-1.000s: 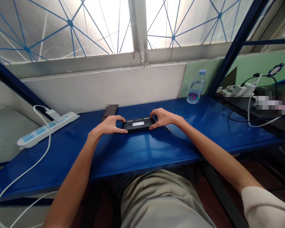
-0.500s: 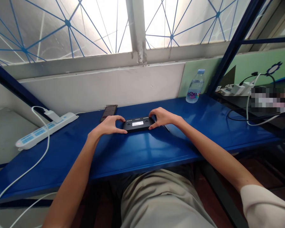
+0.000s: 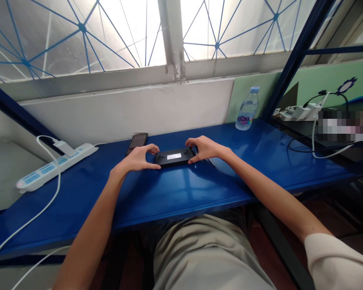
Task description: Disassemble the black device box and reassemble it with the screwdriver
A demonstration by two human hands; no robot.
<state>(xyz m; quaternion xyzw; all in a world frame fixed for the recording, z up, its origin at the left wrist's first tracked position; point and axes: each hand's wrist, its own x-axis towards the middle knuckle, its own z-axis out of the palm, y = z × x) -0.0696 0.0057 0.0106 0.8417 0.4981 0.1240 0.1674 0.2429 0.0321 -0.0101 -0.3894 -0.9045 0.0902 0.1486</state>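
Observation:
A flat black rectangular device (image 3: 165, 162) with a white label and small cross-shaped slots faces me, low over the blue desk. My left hand (image 3: 138, 158) is at its left end, thumb against the near corner and fingers curled at the far corner. On the opposite end, my right hand (image 3: 205, 149) grips in the same way, thumb in front and fingers behind. A thin dark pen-like stick (image 3: 211, 162) pokes out beneath my right hand. Just beyond my left hand lies a dark smartphone (image 3: 138, 141).
A white power strip (image 3: 59, 166) with a plugged-in charger and cable lies at the left of the blue desk (image 3: 181, 191). A water bottle (image 3: 247, 108) stands at the back right. Chargers and cables (image 3: 311, 110) sit further right. Blue frame posts slope up on both sides.
The far-side fingers of both hands have shifted slightly on the device, and its far edge looks a little lower. The whole view has drifted slightly; everything else stays put.

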